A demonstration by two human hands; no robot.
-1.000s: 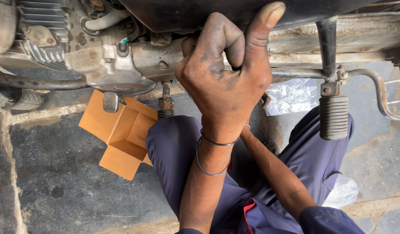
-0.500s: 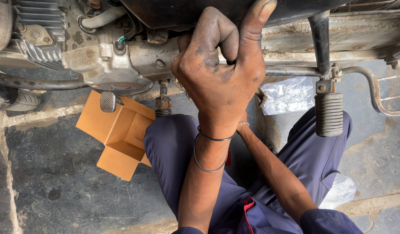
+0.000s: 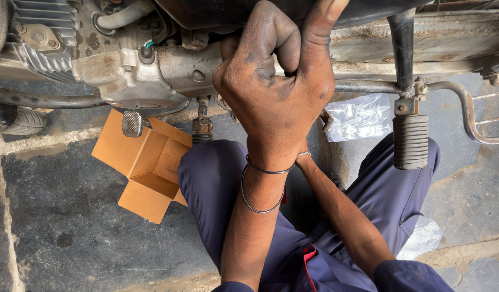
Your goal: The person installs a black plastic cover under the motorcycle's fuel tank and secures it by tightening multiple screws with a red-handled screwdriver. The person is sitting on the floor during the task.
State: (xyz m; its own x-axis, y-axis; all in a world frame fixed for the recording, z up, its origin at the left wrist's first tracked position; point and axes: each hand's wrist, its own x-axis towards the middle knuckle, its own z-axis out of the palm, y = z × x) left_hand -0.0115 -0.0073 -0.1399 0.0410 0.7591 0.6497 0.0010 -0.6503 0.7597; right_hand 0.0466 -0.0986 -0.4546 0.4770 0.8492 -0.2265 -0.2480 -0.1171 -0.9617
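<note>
My left hand (image 3: 276, 92), grimy and with two thin bangles on the wrist, is raised against the side of a motorcycle (image 3: 152, 65). Its fingers are curled tight and the thumb presses up on the dark cover (image 3: 217, 11) above the engine case. Nothing shows inside the fist. My right forearm (image 3: 341, 211) reaches up from the lower right and passes behind the left wrist. The right hand itself is hidden there, under the frame rail (image 3: 422, 48). My knees in dark blue trousers (image 3: 211, 184) are below.
An open orange cardboard box (image 3: 146, 167) lies on the concrete floor at the left, under the brake pedal (image 3: 132, 123). A clear plastic bag of small parts (image 3: 360, 116) lies near the ribbed rubber footpeg (image 3: 410, 140). A tyre (image 3: 19, 121) shows at the far left.
My left hand has shifted slightly up and left along the motorcycle's side, its grip unchanged. The right arm stays behind it.
</note>
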